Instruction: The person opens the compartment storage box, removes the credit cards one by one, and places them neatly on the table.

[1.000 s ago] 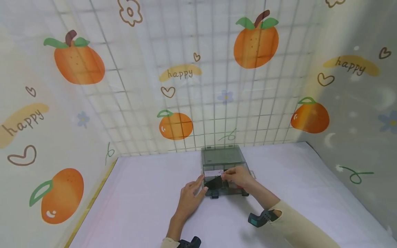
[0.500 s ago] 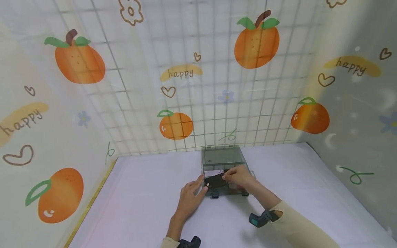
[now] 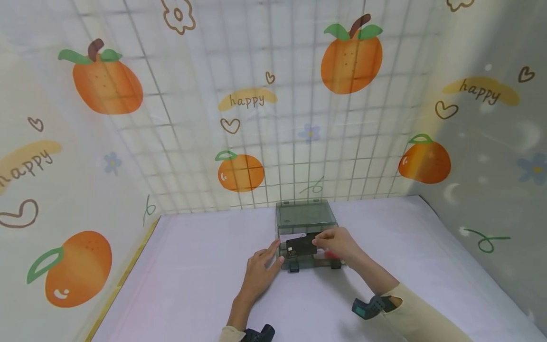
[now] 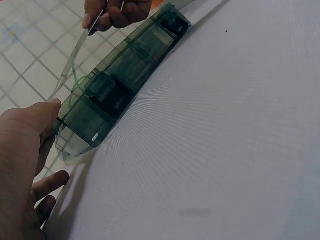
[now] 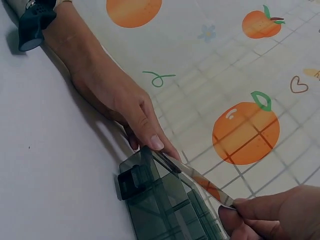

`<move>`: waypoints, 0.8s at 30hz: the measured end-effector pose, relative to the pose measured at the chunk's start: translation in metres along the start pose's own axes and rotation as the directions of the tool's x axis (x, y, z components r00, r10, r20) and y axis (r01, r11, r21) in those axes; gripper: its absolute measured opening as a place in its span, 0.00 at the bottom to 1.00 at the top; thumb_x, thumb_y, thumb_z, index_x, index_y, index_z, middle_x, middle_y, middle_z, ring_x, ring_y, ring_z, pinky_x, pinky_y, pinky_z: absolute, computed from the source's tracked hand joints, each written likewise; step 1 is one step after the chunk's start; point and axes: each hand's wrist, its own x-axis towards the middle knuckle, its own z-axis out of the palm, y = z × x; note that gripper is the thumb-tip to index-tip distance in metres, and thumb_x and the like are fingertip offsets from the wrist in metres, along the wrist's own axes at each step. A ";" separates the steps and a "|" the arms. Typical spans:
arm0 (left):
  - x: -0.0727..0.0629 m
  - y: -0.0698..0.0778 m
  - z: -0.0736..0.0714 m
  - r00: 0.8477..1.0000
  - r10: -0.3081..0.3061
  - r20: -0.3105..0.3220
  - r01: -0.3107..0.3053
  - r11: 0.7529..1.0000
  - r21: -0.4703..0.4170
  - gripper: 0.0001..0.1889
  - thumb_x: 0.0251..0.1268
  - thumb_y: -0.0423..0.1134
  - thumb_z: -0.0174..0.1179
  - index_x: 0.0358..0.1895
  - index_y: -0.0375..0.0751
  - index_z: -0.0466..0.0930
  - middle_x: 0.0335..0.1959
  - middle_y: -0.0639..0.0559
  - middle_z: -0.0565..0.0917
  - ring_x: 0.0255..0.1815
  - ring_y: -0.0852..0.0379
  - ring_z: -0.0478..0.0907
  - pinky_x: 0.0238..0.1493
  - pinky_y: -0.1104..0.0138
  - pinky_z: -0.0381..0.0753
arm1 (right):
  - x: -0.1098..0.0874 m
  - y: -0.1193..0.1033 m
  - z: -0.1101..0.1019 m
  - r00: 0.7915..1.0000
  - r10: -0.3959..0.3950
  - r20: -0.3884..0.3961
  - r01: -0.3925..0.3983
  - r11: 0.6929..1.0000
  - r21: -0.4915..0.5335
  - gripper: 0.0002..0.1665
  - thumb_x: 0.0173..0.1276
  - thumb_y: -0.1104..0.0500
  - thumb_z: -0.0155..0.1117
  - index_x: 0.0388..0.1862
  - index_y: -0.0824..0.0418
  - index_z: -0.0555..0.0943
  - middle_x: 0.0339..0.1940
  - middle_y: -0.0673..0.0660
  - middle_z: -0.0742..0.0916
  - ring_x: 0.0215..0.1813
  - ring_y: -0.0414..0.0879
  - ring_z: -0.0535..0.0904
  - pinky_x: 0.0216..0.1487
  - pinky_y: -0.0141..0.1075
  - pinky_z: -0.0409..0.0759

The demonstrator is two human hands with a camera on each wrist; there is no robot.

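Note:
In the head view, a black card [image 3: 302, 246] with "VIP" lettering and a small white square is pinched at its right end by my right hand [image 3: 339, 243]. It slants over the compartments of a translucent grey-green divided box [image 3: 306, 213], whose lid stands raised at the back. Seen edge-on in the right wrist view, the card [image 5: 202, 181] lies close above the box rim. My left hand [image 3: 259, 271] rests against the box's left side, index finger stretched along it and thumb at the front corner. The left wrist view has that thumb [image 4: 47, 111] right at the box corner.
A white card [image 3: 291, 236] shows behind the black one, and something red [image 3: 331, 255] lies in the box's right part. Two dark latches [image 3: 294, 267] hang at the front. The white tabletop [image 3: 192, 266] meets a fruit-printed curtain [image 3: 188, 166] at the back.
The right hand has moved slightly right and turned the black card so its lettered face shows toward the head camera. The left hand has stayed at the box's side.

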 end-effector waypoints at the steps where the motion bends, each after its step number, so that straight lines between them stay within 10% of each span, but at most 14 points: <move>1: 0.000 0.000 0.000 1.000 -0.003 0.003 0.003 1.000 -0.003 0.30 0.74 0.61 0.51 0.74 0.57 0.68 0.70 0.60 0.73 0.65 0.44 0.71 0.67 0.40 0.59 | -0.001 0.000 -0.001 1.000 0.001 -0.003 -0.001 1.000 0.004 0.12 0.67 0.52 0.72 0.40 0.60 0.89 0.44 0.54 0.88 0.49 0.51 0.81 0.54 0.53 0.78; 24: 0.001 0.000 0.000 0.999 -0.027 0.021 0.027 1.000 -0.005 0.29 0.75 0.59 0.52 0.75 0.60 0.67 0.72 0.64 0.70 0.66 0.45 0.70 0.68 0.42 0.58 | -0.029 0.000 -0.003 0.999 0.042 -0.013 -0.041 0.998 0.056 0.14 0.66 0.51 0.72 0.42 0.59 0.88 0.38 0.50 0.89 0.42 0.47 0.83 0.49 0.49 0.80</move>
